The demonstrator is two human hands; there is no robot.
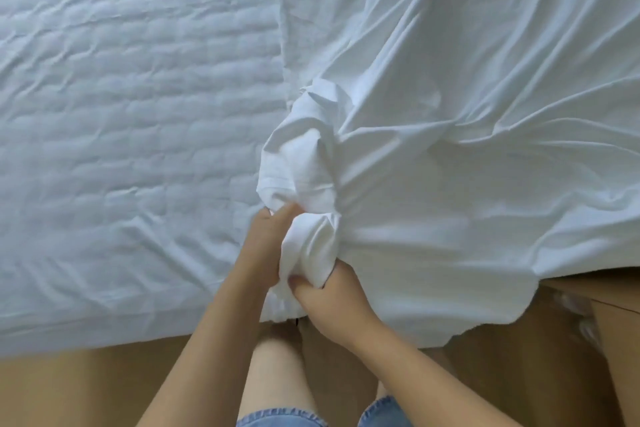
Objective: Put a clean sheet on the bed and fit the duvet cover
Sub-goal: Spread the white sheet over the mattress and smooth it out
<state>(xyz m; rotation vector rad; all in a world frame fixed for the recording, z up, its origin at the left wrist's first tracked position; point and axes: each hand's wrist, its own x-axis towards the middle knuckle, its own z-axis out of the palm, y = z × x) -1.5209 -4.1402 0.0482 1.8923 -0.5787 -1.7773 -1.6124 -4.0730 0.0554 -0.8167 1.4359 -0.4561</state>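
While the person stands at the bottom edge, the right hand (327, 295) and left hand (265, 246) each grip bunched folds of the white sheet (467, 121), which spreads rumpled across the right half; the quilted mattress (121, 97) fills the left.

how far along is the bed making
Early. Done: the white sheet is spread over the right side only. In hand: left hand and right hand grip its bunched edge. Left: the quilted mattress pad lies bare; no duvet in view.
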